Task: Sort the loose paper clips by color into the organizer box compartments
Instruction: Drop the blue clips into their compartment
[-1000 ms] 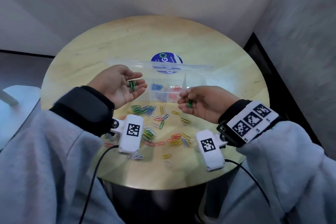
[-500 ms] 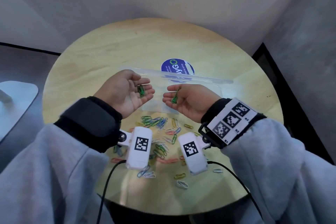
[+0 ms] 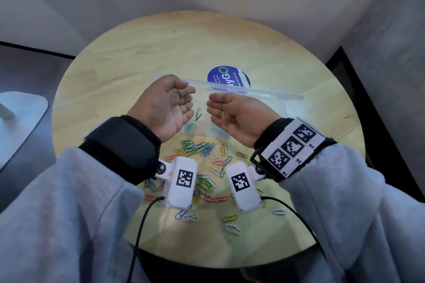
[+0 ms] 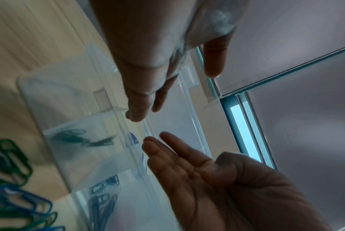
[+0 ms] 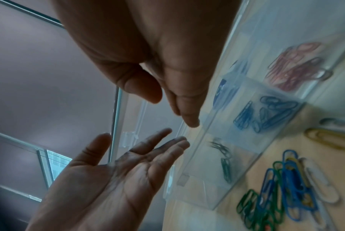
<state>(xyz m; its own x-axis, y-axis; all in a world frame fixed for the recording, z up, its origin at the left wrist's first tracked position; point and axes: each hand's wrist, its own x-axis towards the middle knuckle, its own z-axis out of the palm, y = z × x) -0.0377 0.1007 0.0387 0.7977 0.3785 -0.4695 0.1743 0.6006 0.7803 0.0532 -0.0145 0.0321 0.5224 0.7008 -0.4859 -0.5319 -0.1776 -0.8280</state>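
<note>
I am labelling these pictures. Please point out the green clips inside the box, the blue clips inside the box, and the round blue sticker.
green clips (image 5: pixel 225 162): right wrist view, on the lower clip.
blue clips (image 5: pixel 266 112): right wrist view, middle of the heap.
blue sticker (image 3: pixel 227 77): head view, on its printed face.

The organizer box (image 3: pixel 281 108) sits near the middle of the counter (image 3: pixel 128 71), its lid (image 3: pixel 259 93) raised along the far side. Behind it a round sticker (image 3: pixel 226 77) lies flat on the counter. Both hands hover over the box — the left hand (image 3: pixel 166 105) over its left end, the right hand (image 3: pixel 234 115) beside it, palms facing, apart. Some clips lie in the compartments (image 5: pixel 266 112). The loose paper clips (image 3: pixel 207 167) are scattered nearer the person, in front of the box — a few stragglers (image 3: pixel 232 228) by the near edge.
</note>
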